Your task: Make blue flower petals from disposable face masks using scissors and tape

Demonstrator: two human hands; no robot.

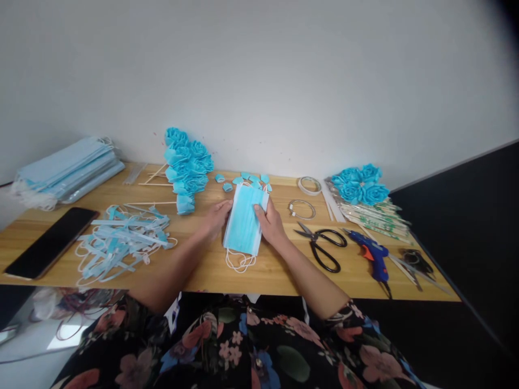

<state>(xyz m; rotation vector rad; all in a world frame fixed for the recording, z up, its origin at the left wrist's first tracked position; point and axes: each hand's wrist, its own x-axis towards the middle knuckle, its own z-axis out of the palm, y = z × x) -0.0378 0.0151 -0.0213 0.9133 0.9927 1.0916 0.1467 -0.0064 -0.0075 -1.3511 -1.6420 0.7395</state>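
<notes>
Upright in front of me are a few blue face masks (245, 219) held together, their white ear loops hanging below the lower edge. My right hand (271, 220) grips their right side, thumb pressed flat across the pleats. At the left edge, my left hand (218, 217) is closed with its fingertips against the masks; part of its grip is hidden behind them. Just beyond the masks' top edge lie several small cut blue petals (254, 179).
Blue paper-like roses on sticks (188, 162) stand back left, near a mask pile (68, 167). Scraps (125, 237) and a phone (52, 241) lie left. Rightward are scissors (318, 237), tape (309, 186), a wire coil (302, 209), a glue gun (371, 252) and more roses (360, 185).
</notes>
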